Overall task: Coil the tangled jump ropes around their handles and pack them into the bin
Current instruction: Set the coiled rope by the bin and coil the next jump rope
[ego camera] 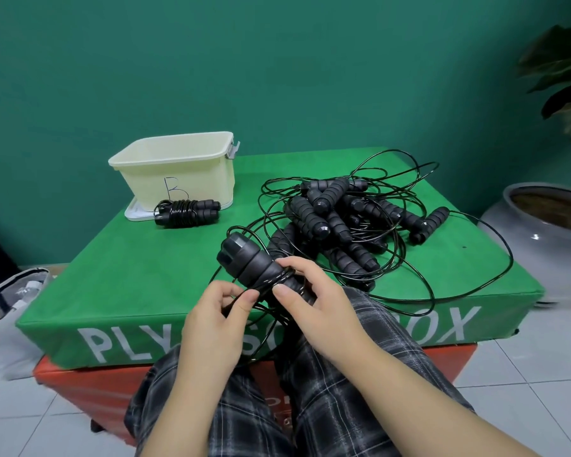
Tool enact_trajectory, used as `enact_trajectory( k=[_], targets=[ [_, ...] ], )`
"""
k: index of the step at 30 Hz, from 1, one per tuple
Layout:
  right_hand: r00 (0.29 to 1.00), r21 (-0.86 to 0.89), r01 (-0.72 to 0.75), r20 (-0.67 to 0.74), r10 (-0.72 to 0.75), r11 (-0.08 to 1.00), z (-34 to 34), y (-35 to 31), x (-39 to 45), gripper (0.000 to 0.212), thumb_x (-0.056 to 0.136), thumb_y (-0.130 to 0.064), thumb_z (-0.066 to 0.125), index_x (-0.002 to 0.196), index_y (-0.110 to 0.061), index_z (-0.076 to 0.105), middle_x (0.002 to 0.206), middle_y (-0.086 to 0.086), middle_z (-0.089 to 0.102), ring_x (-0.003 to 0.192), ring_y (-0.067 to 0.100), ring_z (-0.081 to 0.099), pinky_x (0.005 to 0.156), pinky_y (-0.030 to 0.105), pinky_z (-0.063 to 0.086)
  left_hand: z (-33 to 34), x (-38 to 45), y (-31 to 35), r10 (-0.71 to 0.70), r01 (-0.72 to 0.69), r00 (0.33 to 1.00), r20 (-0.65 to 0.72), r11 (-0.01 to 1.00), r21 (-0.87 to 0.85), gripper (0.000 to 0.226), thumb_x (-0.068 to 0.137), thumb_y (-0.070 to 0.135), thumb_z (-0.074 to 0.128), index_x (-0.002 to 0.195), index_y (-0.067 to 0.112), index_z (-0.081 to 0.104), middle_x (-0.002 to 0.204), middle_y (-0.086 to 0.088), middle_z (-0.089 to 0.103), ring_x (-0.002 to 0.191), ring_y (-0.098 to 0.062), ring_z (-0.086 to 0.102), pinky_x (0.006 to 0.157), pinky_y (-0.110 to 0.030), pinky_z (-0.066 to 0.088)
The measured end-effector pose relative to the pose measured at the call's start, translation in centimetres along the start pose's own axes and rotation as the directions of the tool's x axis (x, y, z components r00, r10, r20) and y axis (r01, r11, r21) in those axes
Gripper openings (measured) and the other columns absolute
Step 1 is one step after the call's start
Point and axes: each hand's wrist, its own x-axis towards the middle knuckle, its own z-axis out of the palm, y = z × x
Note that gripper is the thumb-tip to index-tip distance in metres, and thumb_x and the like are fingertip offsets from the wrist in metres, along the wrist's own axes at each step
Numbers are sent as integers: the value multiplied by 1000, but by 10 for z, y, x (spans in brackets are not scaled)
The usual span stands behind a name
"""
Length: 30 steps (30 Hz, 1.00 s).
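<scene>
Evidently the right hand (314, 301) grips the paired handles (254, 262) over the green box's (129, 275) near edge; the left hand (216, 311) pinches the thin cord (244, 293), likely slick and springy, so best held close to the wraps.

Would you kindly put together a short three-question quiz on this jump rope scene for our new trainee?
1. True or false: the coiled jump rope already lies inside the bin.
2. What does the right hand grip? A) the bin B) the paired handles C) the plant pot
3. Fill in: the left hand pinches the black ____.

Key:
1. False; it lies on the green box, in front of the bin.
2. B.
3. Cord, being wound round the handles, while the tangled pile waits behind.
</scene>
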Motion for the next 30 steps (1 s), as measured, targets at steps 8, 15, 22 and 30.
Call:
enact_trajectory(
  k=[8,15,22,30],
  targets=[
    [995,54,67,76,-71,996,-4,0,1,35,84,-43,57,116,-52,48,112,-25,60,108,-7,52,89,8,38,-8,3,-8,-46,88,973,225,979,-183,38,77,64,59,65,28,66,68,4,60,62,4,51,64,-17,38],
    [902,-442,384,-7,-431,811,9,12,2,36,95,-31,44,126,-27,61,133,-8,53,117,10,52,92,28,48,-5,-2,-2,-82,79,997,-10,986,-147,54,80,36,66,32,22,45,39,10,38,42,-5,36,45,-17,25],
    [944,-242,188,312,-108,952,-9,7,10,63,88,-32,42,148,-42,22,141,-46,11,133,-22,13,108,6,13,-14,-1,-1,-15,23,999,43,985,-172,35,71,47,61,48,21,64,55,8,55,53,1,49,54,-8,35],
    [907,-413,278,411,-95,867,-9,10,9,105,81,-38,74,152,-33,-3,157,-19,4,140,-2,14,113,21,22,-19,0,-1,78,-69,996,53,987,-143,49,89,46,53,49,17,54,52,11,48,51,-3,43,54,-16,32]
  ],
)
